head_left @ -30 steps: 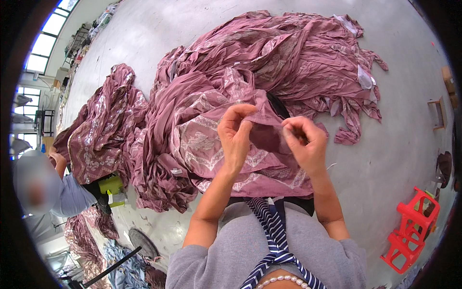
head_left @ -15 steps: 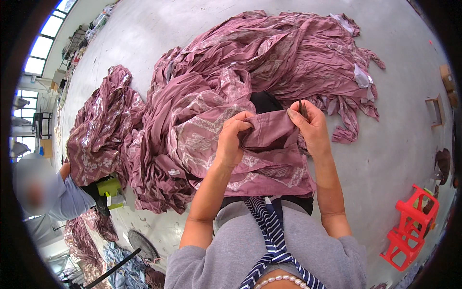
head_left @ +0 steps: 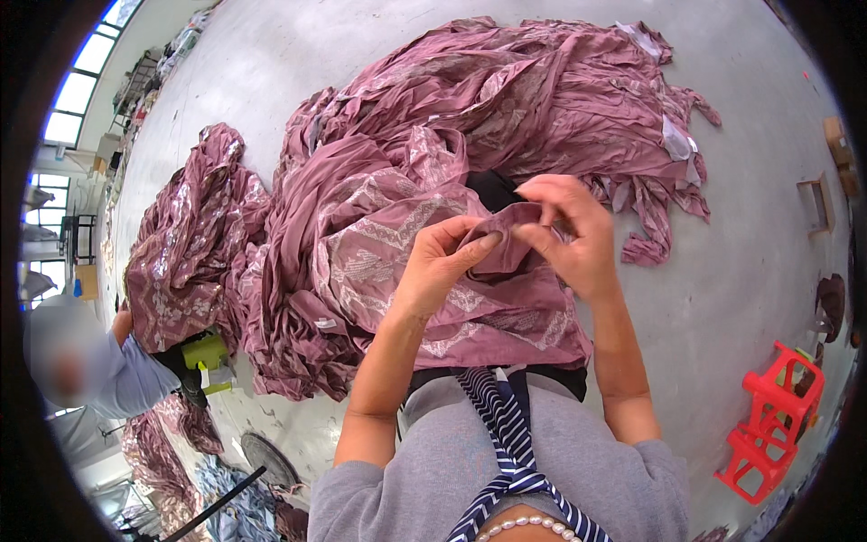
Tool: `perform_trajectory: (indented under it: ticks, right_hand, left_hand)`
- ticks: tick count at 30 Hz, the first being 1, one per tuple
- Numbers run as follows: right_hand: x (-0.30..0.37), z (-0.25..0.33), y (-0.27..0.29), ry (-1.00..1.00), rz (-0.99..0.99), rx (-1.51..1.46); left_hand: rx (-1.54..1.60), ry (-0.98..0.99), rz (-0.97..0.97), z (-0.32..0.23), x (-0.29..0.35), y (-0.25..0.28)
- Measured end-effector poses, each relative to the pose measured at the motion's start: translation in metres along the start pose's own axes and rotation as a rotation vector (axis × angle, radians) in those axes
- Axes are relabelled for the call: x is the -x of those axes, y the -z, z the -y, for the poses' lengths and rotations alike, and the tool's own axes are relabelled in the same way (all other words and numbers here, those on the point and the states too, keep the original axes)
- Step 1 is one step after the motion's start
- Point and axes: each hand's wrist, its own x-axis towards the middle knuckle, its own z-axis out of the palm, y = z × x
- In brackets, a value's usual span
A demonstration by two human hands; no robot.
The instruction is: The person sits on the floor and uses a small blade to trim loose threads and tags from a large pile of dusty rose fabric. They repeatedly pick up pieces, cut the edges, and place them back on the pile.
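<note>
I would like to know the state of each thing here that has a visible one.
Left hand: closed on pink cloth
Right hand: fingers curled, grip unclear
Pink cloth: bunched between the hands
Pink pile: heaped, crumpled
Blue cloth: heaped
Striped tie: knotted
Red stools: close together

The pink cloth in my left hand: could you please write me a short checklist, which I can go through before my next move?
1. Left hand pinches the cloth: ok, its thumb presses on a fold.
2. Right hand has a firm hold: cannot tell, its fingers are raised close to the cloth, but blurred.
3. Held part is smooth: not ok, it is bunched up.
4. Striped tie is away from the fingers: ok, it hangs over the chest.
5. Co-worker is out of the way: ok, well off to the left.
</note>
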Motion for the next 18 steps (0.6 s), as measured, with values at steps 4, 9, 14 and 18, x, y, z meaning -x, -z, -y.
perform_trajectory:
  ticks: [4,9,14,18]
  right_hand:
    - [0.0,-0.01,-0.006,0.11,0.173,0.064]
    - [0.005,-0.019,-0.01,-0.062,0.102,-0.274]
    - [0.009,-0.019,-0.009,-0.242,0.054,-0.489]
    - [0.006,-0.012,0.0,-0.2,0.017,-0.276]
  left_hand:
    - [-0.037,-0.015,0.097,-0.001,-0.001,-0.001]
    - [0.033,0.016,0.067,0.006,0.001,0.004]
    - [0.214,0.032,0.069,0.006,0.0,0.003]
    - [0.287,0.032,0.046,0.007,-0.001,0.004]
